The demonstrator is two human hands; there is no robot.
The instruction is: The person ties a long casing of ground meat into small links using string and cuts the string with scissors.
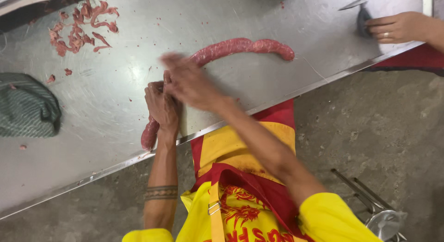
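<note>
The left hand (pixel 162 108) is pinching a long, plump red sausage (pixel 240 47), fingers curled tight around the soft casing near the front edge of the scratched steel desk (pixel 115 85). The right hand (pixel 189 82), blurred, is lying over the same spot; I cannot tell its grip. Ragged meat scraps (pixel 81 27) and a ribbed green cloth (pixel 25 105) are lying to the left.

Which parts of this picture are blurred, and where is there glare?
Head view: the right hand is smeared by motion blur; the left hand and sausage look sharper; soft glare whitens the steel table near the hands.
</note>
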